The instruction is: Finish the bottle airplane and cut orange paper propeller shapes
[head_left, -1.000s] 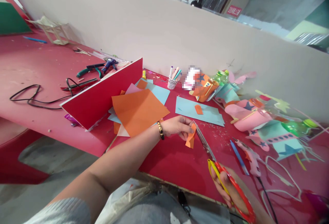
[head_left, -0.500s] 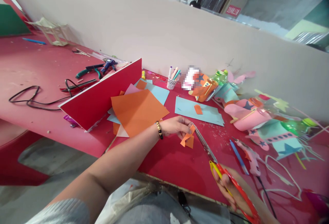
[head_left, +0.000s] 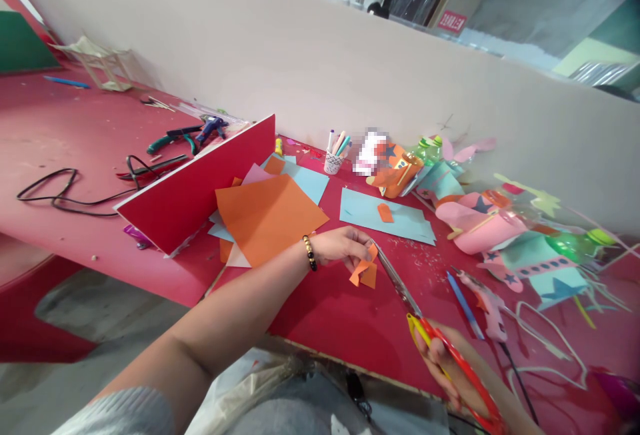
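My left hand (head_left: 346, 246), with a beaded bracelet (head_left: 309, 252) at the wrist, pinches a small piece of orange paper (head_left: 369, 275) above the red table. Part of that piece hangs below my fingers. In my right hand (head_left: 447, 362) are scissors (head_left: 465, 368) with red and yellow handles. Their long metal blades (head_left: 397, 280) point up and left, with the tips at the orange paper. Whether the blades are fully closed I cannot make out. Behind them a small orange cutout (head_left: 385, 212) lies on a light blue sheet (head_left: 415, 222).
Left of my hands lie an orange sheet (head_left: 270, 215) and other coloured paper beside an upright red board (head_left: 210, 188). A pen cup (head_left: 333, 162) stands by the wall. On the right are a blue pen (head_left: 465, 305), a pink glue gun (head_left: 487, 305) and bottle crafts (head_left: 500, 225).
Almost nothing differs. The orange paper and the scissor tips have shifted very slightly left; both hands keep their hold.
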A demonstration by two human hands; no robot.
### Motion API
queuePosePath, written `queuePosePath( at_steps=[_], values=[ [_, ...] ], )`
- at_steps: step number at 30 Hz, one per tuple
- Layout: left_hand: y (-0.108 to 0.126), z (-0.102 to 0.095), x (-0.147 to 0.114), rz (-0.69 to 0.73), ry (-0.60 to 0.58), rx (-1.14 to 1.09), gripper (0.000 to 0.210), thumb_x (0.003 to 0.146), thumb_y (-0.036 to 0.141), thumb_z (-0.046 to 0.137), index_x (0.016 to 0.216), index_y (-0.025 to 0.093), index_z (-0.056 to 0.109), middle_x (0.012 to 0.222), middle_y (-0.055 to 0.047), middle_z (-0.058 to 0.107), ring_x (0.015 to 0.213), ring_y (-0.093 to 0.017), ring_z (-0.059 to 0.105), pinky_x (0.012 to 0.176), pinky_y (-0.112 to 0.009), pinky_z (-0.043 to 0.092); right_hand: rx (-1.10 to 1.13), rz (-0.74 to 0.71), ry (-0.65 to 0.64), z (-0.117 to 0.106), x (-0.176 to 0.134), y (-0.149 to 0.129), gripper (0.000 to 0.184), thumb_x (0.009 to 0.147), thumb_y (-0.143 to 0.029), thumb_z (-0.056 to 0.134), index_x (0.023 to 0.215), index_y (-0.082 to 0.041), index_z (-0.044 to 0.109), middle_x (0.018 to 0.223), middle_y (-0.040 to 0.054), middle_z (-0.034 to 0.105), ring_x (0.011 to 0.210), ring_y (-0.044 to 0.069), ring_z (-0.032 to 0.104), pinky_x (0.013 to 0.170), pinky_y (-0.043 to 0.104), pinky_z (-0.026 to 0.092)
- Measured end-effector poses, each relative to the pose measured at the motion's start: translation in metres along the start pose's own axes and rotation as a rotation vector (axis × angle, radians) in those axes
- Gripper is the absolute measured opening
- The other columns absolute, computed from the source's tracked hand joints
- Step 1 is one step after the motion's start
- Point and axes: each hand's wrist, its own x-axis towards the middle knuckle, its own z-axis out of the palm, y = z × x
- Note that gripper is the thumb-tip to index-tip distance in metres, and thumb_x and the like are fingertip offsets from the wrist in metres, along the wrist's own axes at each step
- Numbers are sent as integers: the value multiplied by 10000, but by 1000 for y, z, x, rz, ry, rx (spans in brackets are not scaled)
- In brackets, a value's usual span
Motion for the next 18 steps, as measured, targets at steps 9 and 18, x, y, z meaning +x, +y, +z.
queuePosePath(
  at_steps=[9, 18],
  values=[
    [-6, 1, 7, 15, 150, -198, 216, 694, 241, 684, 807, 149, 524, 718, -34, 645, 605, -130, 654, 573, -243, 542, -601, -99, 447, -22, 38, 20, 346, 758, -566, 581, 769, -224, 528, 575, -3, 547, 524, 178, 525, 507, 283, 404],
    [-13, 0, 13, 102, 327, -391, 274, 674, 143, 713, 866, 142, 517, 863, -58, 651, 579, -56, 566, 636, -248, 555, -1066, -168, 546, -38, 65, 32, 362, 830, -411, 496, 1061, -142, 576, 1022, 160, 625, 896, 306, 626, 729, 398, 471]
  ],
)
